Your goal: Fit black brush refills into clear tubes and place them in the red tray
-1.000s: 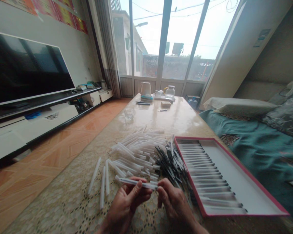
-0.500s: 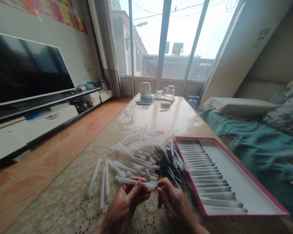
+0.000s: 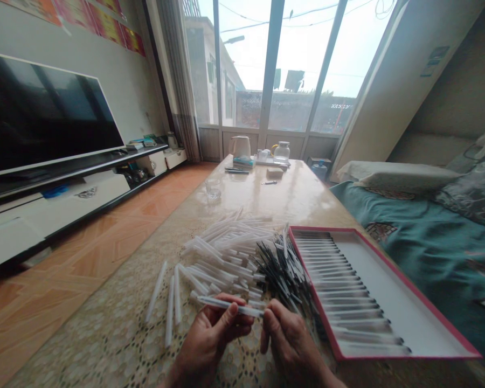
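**Around:** a black TV (image 3: 44, 113) stands on a low cabinet at far left, a drinking glass (image 3: 213, 188) and a white kettle (image 3: 241, 147) sit up the table, and a teal blanket (image 3: 440, 253) covers the bed at right.

**Near the hands:** three loose white tubes (image 3: 170, 307) lie on the left, a heap of white tubes (image 3: 226, 253) lies ahead, and a bunch of black-bristled sticks (image 3: 281, 275) leans beside a red-rimmed tray (image 3: 312, 285) of neatly ranked sticks.

**Edges:** the lace-covered table (image 3: 105, 328) ends at the tile floor on its left; the tray sits toward its right edge, by the bed.

**Left hand** (image 3: 210, 342)**:** curled, thumb pressing on a white plastic tube (image 3: 230, 306).

**Tube:** held across, just in front of the heap.

**Right hand** (image 3: 291, 345)**:** a little apart from the left, fingertips pinching the tube's right end, near the tray.
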{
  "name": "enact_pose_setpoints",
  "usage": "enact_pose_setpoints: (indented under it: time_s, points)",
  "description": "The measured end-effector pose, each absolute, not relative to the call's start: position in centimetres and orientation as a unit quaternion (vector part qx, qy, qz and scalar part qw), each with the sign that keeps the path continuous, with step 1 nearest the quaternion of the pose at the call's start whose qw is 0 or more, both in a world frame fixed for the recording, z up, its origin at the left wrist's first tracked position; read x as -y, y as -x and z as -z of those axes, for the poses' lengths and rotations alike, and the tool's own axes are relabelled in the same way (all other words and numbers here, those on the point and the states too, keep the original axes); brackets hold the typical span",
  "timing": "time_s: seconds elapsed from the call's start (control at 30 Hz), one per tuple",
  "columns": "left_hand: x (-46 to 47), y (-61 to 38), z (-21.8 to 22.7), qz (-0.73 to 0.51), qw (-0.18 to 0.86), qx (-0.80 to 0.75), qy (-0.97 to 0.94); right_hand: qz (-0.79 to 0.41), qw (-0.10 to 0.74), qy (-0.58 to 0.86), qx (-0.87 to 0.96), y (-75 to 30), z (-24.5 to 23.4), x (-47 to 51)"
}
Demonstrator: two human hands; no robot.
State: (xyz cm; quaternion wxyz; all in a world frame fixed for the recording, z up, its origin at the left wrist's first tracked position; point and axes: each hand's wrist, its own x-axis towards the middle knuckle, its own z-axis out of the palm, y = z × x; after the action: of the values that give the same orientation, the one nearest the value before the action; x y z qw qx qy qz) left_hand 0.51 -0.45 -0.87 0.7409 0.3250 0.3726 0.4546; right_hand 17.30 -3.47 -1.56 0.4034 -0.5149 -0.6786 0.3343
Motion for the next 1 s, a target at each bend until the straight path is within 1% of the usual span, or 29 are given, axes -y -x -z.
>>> enact_pose_setpoints:
  time_s: [0.1, 0.17, 0.27, 0.37, 0.43, 0.53, 0.57, 0.63, 0.73, 0.83, 0.93, 1.0]
  points:
    - [0.4, -0.4, 0.6, -0.445, 0.708, -0.387, -0.389, -0.274, 0.42, 0.518, 0.693, -17.4, 1.8, 3.4]
    - [0.4, -0.4, 0.4, -0.431, 0.691, -0.387, -0.432, -0.248, 0.413, 0.507, 0.715, -17.4, 1.8, 3.5]
    - [0.4, -0.5, 0.2, -0.417, 0.669, -0.401, -0.466, -0.234, 0.386, 0.484, 0.75, -17.4, 1.8, 3.5]
    - [0.2, -0.2, 0.2, -0.392, 0.622, -0.45, -0.507, -0.226, 0.394, 0.494, 0.742, -17.6, 1.7, 3.4]
    - [-0.1, 0.3, 0.1, -0.378, 0.539, -0.489, -0.571, -0.234, 0.418, 0.525, 0.704, -17.9, 1.6, 3.3]
    - [-0.5, 1.2, -0.2, -0.338, 0.368, -0.513, -0.698, -0.258, 0.455, 0.569, 0.635, -18.3, 1.4, 3.3]
    - [-0.6, 1.4, -0.3, -0.313, 0.326, -0.514, -0.729, -0.266, 0.459, 0.578, 0.619, -18.5, 1.3, 3.2]
    - [-0.6, 1.7, -0.3, -0.266, 0.275, -0.513, -0.768, -0.276, 0.46, 0.589, 0.604, -18.7, 1.2, 3.2]
    - [-0.4, 1.8, -0.1, -0.227, 0.252, -0.513, -0.789, -0.281, 0.46, 0.59, 0.601, -19.0, 1.0, 3.2]
    - [-0.4, 1.7, 0.2, -0.223, 0.253, -0.512, -0.79, -0.278, 0.462, 0.589, 0.602, -19.0, 0.9, 3.2]
    - [-0.4, 1.6, -0.1, -0.277, 0.273, -0.516, -0.763, -0.265, 0.474, 0.593, 0.594, -18.8, 0.7, 3.4]
    - [-0.6, 1.5, -0.4, -0.34, 0.318, -0.519, -0.717, -0.248, 0.49, 0.592, 0.59, -18.6, 0.5, 3.5]
